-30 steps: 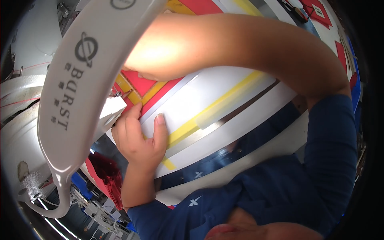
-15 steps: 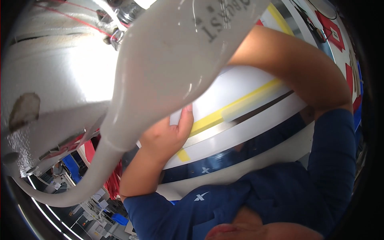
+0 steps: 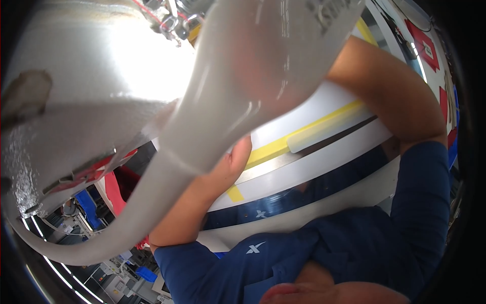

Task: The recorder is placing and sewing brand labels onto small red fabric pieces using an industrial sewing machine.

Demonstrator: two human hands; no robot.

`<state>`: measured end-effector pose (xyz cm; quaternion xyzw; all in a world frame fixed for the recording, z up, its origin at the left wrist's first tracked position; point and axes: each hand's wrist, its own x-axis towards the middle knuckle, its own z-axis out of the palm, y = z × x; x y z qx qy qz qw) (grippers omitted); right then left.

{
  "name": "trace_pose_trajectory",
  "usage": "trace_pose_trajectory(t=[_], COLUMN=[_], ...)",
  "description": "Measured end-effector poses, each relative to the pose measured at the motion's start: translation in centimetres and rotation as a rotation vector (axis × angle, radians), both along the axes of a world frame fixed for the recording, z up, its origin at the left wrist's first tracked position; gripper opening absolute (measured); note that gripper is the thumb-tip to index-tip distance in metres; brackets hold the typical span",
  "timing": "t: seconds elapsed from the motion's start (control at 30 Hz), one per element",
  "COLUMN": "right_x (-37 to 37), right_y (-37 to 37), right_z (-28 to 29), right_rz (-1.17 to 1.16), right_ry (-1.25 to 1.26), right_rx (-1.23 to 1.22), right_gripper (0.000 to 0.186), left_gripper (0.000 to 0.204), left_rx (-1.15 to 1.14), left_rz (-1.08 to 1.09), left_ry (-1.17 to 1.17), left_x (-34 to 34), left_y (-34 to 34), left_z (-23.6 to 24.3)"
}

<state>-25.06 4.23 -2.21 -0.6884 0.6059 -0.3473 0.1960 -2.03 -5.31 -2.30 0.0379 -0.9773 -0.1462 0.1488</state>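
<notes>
A large translucent grey pouch-like piece (image 3: pixel 238 76), narrowing into a thick curved tube, hangs close in front and covers much of the work. Below its edge, my left hand (image 3: pixel 238 158) shows only its thumb side, beside a yellow strip (image 3: pixel 271 149) on a white surface (image 3: pixel 298 119). The other fingers of that hand are hidden. My right forearm (image 3: pixel 362 71) reaches in from the right, and its hand is behind the grey piece. A blurred reddish patch shows through the piece. What either hand holds cannot be seen.
A dark blue glossy band (image 3: pixel 304 190) runs along the near edge. Brightly lit shiny metal (image 3: pixel 91 76) fills the left, with metal fittings and red cords (image 3: pixel 174 23) above. Red pieces (image 3: pixel 422 45) lie at the far right. Machines and a blue bin (image 3: pixel 146 274) stand lower left.
The grey piece has shifted to the right in view and covers more of my left hand. The metal fittings also sit further right. Both arms keep nearly the same pose.
</notes>
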Motion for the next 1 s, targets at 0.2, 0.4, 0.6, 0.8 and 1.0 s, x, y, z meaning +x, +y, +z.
trace_pose_trajectory(t=[0.2, 0.4, 0.6, 0.8, 1.0], right_x=[1.2, -0.8, -1.5, -1.2, -0.2], right_y=[-2.0, -1.3, 0.0, 0.1, -1.2], right_z=[1.5, 0.9, -2.6, 0.0, -3.5], right_rz=[-0.053, -0.017, 0.061, 0.315, -0.123], right_ry=[0.185, 0.123, 0.265, 0.467, 0.694], right_rx=[0.294, 0.058, -0.226, -0.278, -0.211], right_gripper=[0.03, 0.021, 0.021, 0.018, 0.014], left_gripper=[0.043, 0.057, 0.067, 0.066, 0.065], left_rx=[-0.043, -0.093, -0.163, -0.107, -0.101], left_rz=[0.012, 0.026, 0.065, 0.068, 0.063], left_ry=[0.056, -0.005, -0.127, -0.14, -0.126], left_x=[0.8, 0.7, 0.5, 0.4, 0.3], left_y=[-0.2, -0.2, 0.2, 0.3, 0.5], left_z=[-1.6, -1.9, -1.4, -1.5, -1.5])
